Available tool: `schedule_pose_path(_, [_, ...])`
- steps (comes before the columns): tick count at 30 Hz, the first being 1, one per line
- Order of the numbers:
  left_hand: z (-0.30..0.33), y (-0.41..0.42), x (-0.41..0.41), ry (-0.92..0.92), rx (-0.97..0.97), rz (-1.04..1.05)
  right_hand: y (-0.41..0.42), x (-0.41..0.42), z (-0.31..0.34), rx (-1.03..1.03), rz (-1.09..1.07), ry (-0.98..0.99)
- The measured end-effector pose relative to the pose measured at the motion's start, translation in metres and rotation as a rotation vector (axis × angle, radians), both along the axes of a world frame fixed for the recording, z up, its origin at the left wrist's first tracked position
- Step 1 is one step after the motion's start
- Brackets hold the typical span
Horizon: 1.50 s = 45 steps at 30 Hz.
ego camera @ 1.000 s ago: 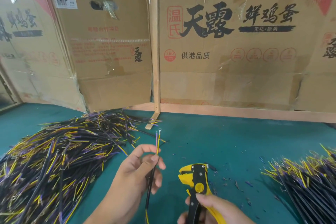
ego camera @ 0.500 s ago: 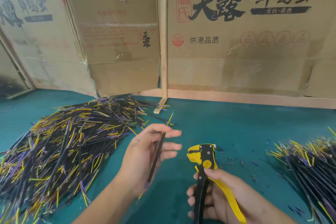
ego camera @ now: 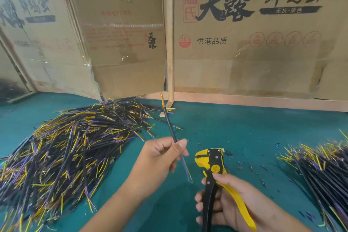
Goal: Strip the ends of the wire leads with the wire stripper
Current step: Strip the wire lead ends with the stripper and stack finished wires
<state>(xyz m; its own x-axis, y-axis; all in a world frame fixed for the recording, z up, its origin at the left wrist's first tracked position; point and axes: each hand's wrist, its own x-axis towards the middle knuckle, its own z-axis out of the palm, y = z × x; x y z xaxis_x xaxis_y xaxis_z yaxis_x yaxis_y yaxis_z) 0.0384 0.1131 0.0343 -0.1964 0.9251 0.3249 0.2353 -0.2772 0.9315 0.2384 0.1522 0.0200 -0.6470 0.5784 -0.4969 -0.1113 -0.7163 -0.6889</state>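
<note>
Bench surface in green shows bare between two piles: a big heap of wires spreads over the left side up to the back edge, and a smaller heap lies at the right edge. Cardboard boxes stand in a row along the back edge, with a thin wooden post between two of them. Small scraps of cut insulation are scattered on the open strip between the hands and the right heap.

The left hand holds one black wire over the middle of the bench, its fingers curled round the wire and the thumb pressing on it. The wire slants up and back toward the post, with its yellow and purple end in the air; a purple lead hangs below the hand. The right hand grips the handles of the yellow and black stripper, fingers wrapped round them, near the front edge. The tool's head points away from the person, just right of the left hand and apart from the wire.

Compared with half a second ago, the wire leans the other way, its top now tilted left, more of it sticks out above the hand, and the fingers have curled in. The stripper sits about where it was.
</note>
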Motion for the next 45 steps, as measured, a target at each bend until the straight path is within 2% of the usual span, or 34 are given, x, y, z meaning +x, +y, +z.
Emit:
schedule_pose_path(2, [0.001, 0.0, 0.001, 0.008, -0.016, -0.031, 0.001, 0.001, -0.001, 0.004, 0.007, 0.01])
schedule_pose_path(10, [0.01, -0.004, 0.008, -0.177, -0.009, -0.084, 0.003, 0.0, -0.004, -0.013, 0.003, 0.048])
schedule_pose_path(16, [0.013, -0.009, 0.011, -0.076, 0.084, -0.085, 0.006, 0.003, -0.013, 0.001, 0.048, 0.076])
schedule_pose_path(19, [0.014, -0.011, 0.013, -0.119, 0.112, -0.112, 0.007, 0.004, -0.017, 0.01, 0.073, 0.111])
schedule_pose_path(23, [0.016, -0.013, 0.013, -0.18, 0.093, -0.144, 0.008, 0.005, -0.018, 0.038, 0.102, 0.147])
schedule_pose_path(33, [0.016, -0.014, 0.016, -0.153, 0.096, -0.204, 0.009, 0.006, -0.022, 0.041, 0.106, 0.166])
schedule_pose_path(45, [0.013, -0.014, 0.012, -0.034, 0.089, -0.213, 0.007, 0.009, -0.023, 0.102, 0.154, 0.182])
